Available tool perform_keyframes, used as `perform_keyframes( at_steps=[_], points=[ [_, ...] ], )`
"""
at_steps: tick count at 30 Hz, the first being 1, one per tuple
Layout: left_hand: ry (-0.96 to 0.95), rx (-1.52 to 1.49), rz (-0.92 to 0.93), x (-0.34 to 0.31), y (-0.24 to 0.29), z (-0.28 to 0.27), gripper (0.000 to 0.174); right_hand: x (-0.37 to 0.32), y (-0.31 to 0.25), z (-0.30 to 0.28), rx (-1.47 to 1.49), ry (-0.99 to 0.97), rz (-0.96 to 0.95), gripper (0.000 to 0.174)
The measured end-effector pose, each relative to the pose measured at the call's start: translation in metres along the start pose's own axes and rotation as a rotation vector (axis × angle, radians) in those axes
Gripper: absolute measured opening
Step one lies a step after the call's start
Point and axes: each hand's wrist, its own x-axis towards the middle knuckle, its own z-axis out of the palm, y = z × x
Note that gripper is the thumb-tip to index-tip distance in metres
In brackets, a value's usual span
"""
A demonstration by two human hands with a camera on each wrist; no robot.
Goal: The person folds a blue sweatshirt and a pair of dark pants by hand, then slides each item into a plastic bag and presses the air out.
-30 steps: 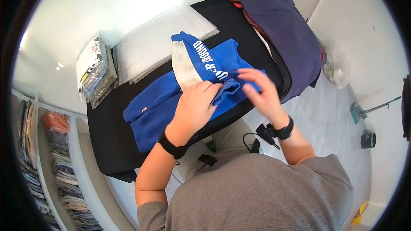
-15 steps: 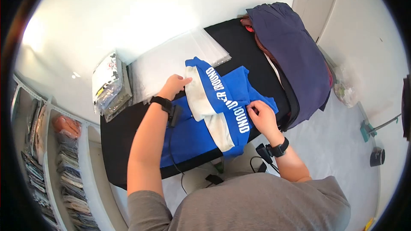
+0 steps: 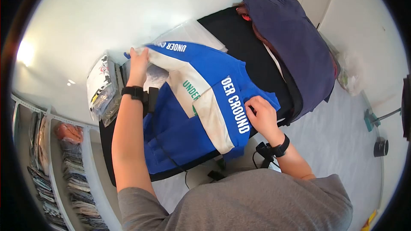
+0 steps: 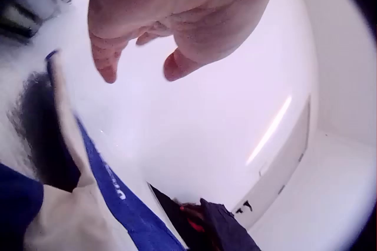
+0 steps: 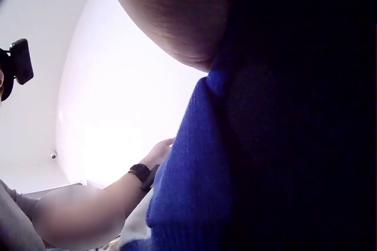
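Fingers (image 3: pixel 252 105) of right hand (image 3: pixel 262 117) being curled into body of blue cotton sweatshirt with white band and lettering (image 3: pixel 214 85), which is lying on black-covered table (image 3: pixel 239 28). At sleeve end, left hand (image 3: pixel 139 60) being held with fingers loosely curled; grip cannot be told. Spreading judged partly done: one sleeve being stretched out, body being left rumpled. Counted: one sweatshirt, two hands, one stack of clear plastic bags (image 3: pixel 188 30), one heap of navy clothes (image 3: pixel 291 38).

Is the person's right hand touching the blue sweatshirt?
Touching. The head view shows the right hand with its fingers curled on the blue sweatshirt, just beside the white lettering.
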Motion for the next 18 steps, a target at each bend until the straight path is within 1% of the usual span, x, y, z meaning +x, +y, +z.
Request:
perform_keyframes(
  at_steps=[2,4,5,6,7,9,10,11,12,13,14,15,17,18],
  points=[
    [-0.088,0.606,0.081,-0.031,0.015,-0.003,0.044,-0.001,0.001,0.001,-0.005,-0.006,-0.011,0.007],
    [-0.519,0.634,0.152,-0.061,0.011,-0.009,0.032,0.0,-0.002,0.0,-0.005,-0.019,-0.004,0.007],
    [-0.55,0.829,0.198,-0.106,0.035,0.012,0.025,0.0,-0.003,-0.002,-0.008,-0.027,-0.008,0.007],
    [-0.637,0.809,0.164,-0.145,0.046,0.024,0.023,-0.001,-0.003,-0.004,0.009,-0.078,0.028,0.012],
    [-0.722,0.786,0.13,-0.178,0.049,0.031,0.021,-0.001,-0.006,-0.006,0.004,-0.086,0.04,0.012],
    [-0.878,0.842,0.432,-0.233,0.044,0.04,0.027,0.0,-0.016,-0.01,0.116,-0.112,0.124,0.024],
    [-0.914,0.826,0.404,-0.253,0.042,0.045,0.035,-0.003,-0.022,-0.011,0.21,-0.182,0.215,0.035],
    [-0.95,0.81,0.378,-0.27,0.041,0.05,0.043,-0.001,-0.031,-0.017,0.245,-0.312,0.245,0.039],
    [-0.957,0.802,0.374,-0.282,0.037,0.053,0.043,-0.002,-0.035,-0.015,0.329,-0.359,0.261,0.039],
    [-0.869,0.784,0.343,-0.293,0.03,0.056,0.054,-0.002,-0.038,-0.013,0.414,-0.402,0.275,0.04],
    [-0.781,0.765,0.313,-0.302,0.026,0.06,0.066,-0.002,-0.042,-0.009,0.582,-0.396,0.307,0.039],
    [-0.785,0.757,0.312,-0.307,0.024,0.065,0.066,-0.001,-0.047,-0.008,0.576,-0.394,0.312,0.039],
    [-0.59,0.808,0.32,-0.314,0.022,0.075,0.084,0.004,-0.057,-0.01,0.769,-0.479,0.134,0.04],
    [-0.503,0.781,0.333,-0.315,0.024,0.081,0.085,0.005,-0.061,-0.014,0.742,-0.585,0.153,0.039]
  ],
)
